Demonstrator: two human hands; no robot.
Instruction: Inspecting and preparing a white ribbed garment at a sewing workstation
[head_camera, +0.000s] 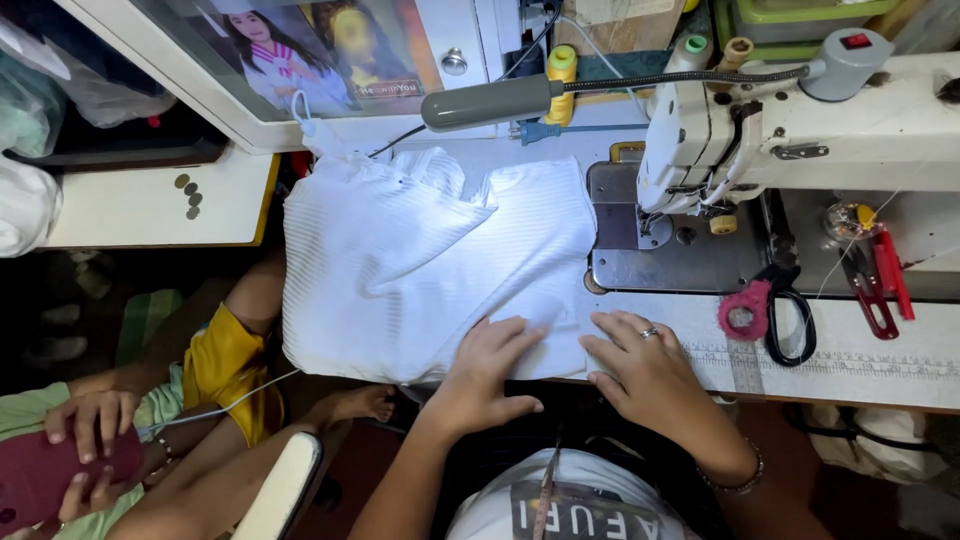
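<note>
Both hands, left hand (487, 362) and right hand (640, 365), lay flat, fingers spread, holding nothing, on the white fabric's (420, 265) near edge, left of the sewing machine (800, 130)

This is a small home sewing corner. A white sewing machine (800, 120) with a bendy lamp (490, 100) stands on a worktable (850, 360), with scissors (770, 310) and thread spools (562, 70) nearby. Photos (310, 45) lean behind it, and another person sits on the floor alongside.

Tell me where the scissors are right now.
The scissors lie on the sewing table, right of the person's right hand, just in front of the sewing machine, with red clippers further right.
</note>
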